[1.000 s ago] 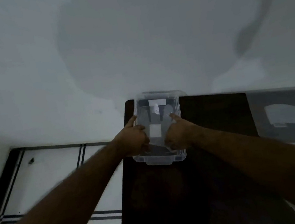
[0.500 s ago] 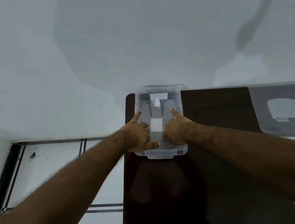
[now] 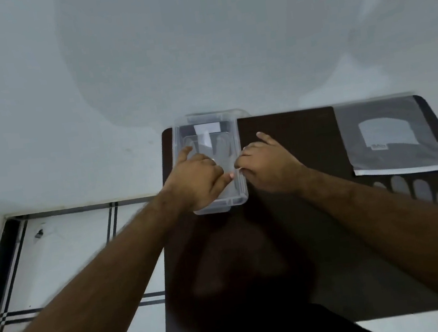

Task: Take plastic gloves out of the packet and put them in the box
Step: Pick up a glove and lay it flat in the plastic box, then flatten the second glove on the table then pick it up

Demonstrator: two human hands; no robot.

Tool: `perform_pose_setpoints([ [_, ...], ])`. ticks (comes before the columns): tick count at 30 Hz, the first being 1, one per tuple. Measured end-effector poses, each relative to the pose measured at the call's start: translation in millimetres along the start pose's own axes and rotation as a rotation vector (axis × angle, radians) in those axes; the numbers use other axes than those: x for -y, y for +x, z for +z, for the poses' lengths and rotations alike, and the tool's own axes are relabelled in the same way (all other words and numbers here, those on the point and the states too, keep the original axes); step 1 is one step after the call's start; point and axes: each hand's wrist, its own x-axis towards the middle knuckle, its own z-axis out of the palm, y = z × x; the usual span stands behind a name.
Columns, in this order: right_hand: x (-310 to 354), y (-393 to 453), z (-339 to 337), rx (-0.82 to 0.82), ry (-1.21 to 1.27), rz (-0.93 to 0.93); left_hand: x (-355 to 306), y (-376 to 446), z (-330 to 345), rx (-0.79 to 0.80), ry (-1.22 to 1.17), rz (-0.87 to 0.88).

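From the head view, the person is leaning over a dark table point(image 3: 306, 238) pushed against a pale wall point(image 3: 195, 42), and both arms are reaching toward the clear plastic box point(image 3: 240, 193) sitting at the table's far left corner. A see-through glove point(image 3: 211, 150) is lying flat inside it, so at least one seems to be already placed. The left hand point(image 3: 200, 179) is resting over the box, fingers loosely bent, pressing down into it; whether it is pinching the glove I cannot tell. The right hand point(image 3: 268, 164) is sitting at the box's right wall, fingers curled, its thumb and fingertips seeming to be nipping that rim. The packet point(image 3: 388, 139) is lying flat at the far right, well apart from the box, and another glove point(image 3: 413, 192) is lying spread on the table just in front of it, so I judge more work is waiting. The box is sitting right at the left edge, with tiled floor point(image 3: 64, 258) below, while the middle of the table is offering open room for reaching across
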Motion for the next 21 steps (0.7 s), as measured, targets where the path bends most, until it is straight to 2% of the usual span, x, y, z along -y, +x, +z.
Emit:
perform_pose_setpoints([
  [3,-23.5,-64.7,0.0,-0.088,0.065,0.01,-57.0,-3.0,-9.1,-0.09,-0.085,0.004],
  [6,-52.4,-135.6,7.1,-0.056,0.117,0.085,-123.9,1.2,-7.2,-0.1,-0.173,0.042],
  [12,-118.6,-292.9,41.6,0.013,0.165,0.317,-260.0,29.1,24.7,0.03,-0.282,0.127],
  [16,-160.0,-388.9,71.5,0.053,0.248,0.434,-342.4,48.0,50.1,0.143,-0.374,0.108],
  [21,-193.7,-452.6,100.6,0.145,0.253,0.419,-416.8,67.0,81.4,0.195,-0.389,0.105],
])
